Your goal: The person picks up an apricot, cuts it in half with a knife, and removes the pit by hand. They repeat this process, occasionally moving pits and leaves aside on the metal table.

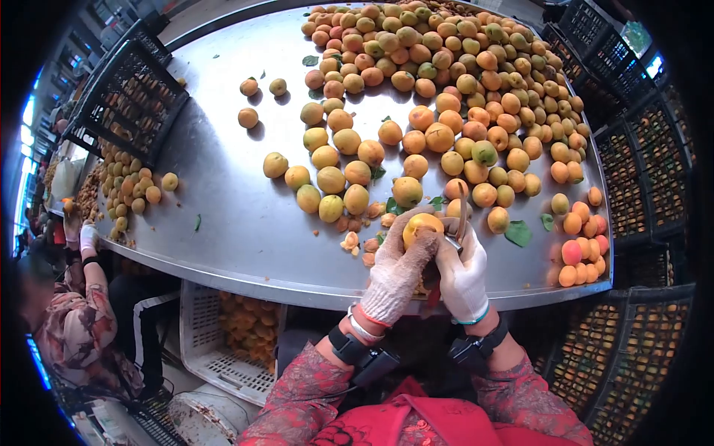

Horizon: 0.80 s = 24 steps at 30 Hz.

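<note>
My left hand (393, 271), in a stained white knit glove, is closed around a yellow-orange apricot (422, 226) above the table's near edge. My right hand (462, 276), also gloved, is closed on a small knife (462, 212) with a curved brownish handle. A bit of its metal shows beside the apricot; the rest is hidden by the fingers. Just left of my hands lie torn apricot pieces and pits (351, 241). Whole apricots (407, 192) sit right beyond my fingers.
A large heap of apricots (446, 44) covers the far and right side of the metal table (230, 230). A black crate (130, 104) tips fruit out at left, near a co-worker (74, 320). Below stands a white crate (201, 334) of halved fruit. Filled black crates (639, 171) line the right.
</note>
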Available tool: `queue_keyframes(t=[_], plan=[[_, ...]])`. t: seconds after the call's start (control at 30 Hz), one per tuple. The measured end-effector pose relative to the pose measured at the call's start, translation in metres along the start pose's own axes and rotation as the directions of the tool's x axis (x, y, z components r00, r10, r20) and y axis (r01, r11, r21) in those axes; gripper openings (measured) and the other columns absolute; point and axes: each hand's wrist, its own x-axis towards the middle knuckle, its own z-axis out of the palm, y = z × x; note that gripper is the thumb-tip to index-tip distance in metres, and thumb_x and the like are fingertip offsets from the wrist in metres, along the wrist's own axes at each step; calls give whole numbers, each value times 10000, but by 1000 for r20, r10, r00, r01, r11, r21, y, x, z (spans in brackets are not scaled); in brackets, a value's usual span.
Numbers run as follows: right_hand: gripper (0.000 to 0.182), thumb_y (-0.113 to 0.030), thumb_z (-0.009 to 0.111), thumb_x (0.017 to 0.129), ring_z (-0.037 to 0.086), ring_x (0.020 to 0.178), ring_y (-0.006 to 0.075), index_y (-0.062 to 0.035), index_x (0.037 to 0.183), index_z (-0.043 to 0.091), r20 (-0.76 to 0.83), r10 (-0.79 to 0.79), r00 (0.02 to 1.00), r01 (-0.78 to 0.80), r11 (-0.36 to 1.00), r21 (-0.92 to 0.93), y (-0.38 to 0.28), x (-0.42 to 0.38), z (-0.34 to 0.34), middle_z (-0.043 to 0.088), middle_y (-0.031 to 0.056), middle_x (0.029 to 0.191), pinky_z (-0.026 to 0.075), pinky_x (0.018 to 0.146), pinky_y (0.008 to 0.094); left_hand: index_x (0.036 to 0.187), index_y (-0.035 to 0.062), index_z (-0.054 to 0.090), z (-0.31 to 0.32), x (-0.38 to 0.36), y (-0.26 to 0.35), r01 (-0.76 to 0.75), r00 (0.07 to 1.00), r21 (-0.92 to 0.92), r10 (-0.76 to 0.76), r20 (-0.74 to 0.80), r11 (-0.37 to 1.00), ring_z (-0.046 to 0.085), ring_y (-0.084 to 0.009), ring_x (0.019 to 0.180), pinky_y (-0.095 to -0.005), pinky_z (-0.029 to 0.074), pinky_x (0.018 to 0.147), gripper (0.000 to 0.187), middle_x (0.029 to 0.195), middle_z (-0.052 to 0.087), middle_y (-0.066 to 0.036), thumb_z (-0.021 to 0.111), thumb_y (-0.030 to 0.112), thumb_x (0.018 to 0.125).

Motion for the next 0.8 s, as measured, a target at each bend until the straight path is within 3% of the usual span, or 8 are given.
queue_keyframes(t=[0.07,0.13,0.17,0.2,0.37,0.53,0.6,0.8], plan=[[249,-29,561,942,568,942,93,53,1176,537,27,98,995,-99,994,38,-9,0,-2,616,83,1061,484,849,260,1342,24,494,0,-1,-1,-38,999,-35,37,-12,999,547,-103,1031,-246,474,896,405,1174,587,-64,586,215,997],[259,-43,563,943,583,840,83,57,1180,533,66,255,965,-259,963,70,-11,3,-11,628,75,1002,497,736,232,1322,30,514,-3,-1,-4,-129,992,32,129,-1,991,570,-110,1005,-258,504,863,385,1151,597,-68,593,213,992],[237,-44,560,938,558,628,78,53,1153,536,47,262,964,-267,953,146,-18,5,-15,617,47,819,460,568,219,1322,30,514,-5,-1,-5,-127,992,29,128,0,991,570,-110,1005,-258,504,863,385,1151,597,-68,593,213,992],[215,-90,530,958,460,454,79,37,1131,529,-26,206,978,-197,961,194,-23,9,-16,530,12,634,384,464,216,1309,22,523,-7,-1,-5,-13,1000,-122,15,16,992,590,-123,1000,-272,525,842,374,1147,604,-74,595,199,988],[267,-204,490,1003,342,416,113,20,1148,499,-293,-192,937,296,881,370,-35,30,-41,387,-6,540,317,434,291,1288,-31,530,-7,-5,9,246,965,-409,-184,187,879,641,-199,1052,-332,572,824,413,1169,618,-114,628,177,945],[310,-243,482,1031,358,425,117,31,1177,486,-343,-352,871,466,813,348,-49,30,-35,400,3,538,342,458,281,1320,-23,514,-5,-6,10,355,917,-356,-248,312,865,633,-235,1010,-375,554,867,511,1190,600,-124,680,192,888],[319,-258,434,1047,227,412,84,-2,1200,544,-498,-369,784,522,828,208,-51,30,-24,260,-35,535,254,476,288,1318,-8,520,0,-8,9,331,932,-392,-231,281,859,632,-230,969,-371,554,842,509,1195,585,-114,686,203,885],[317,-196,401,1040,283,394,102,3,1269,494,-406,-521,751,613,778,136,-40,31,-20,332,-19,505,282,476,320,1317,3,501,-2,-8,8,356,919,-317,-269,287,879,643,-259,1019,-387,557,846,482,1159,588,-146,638,177,889]])
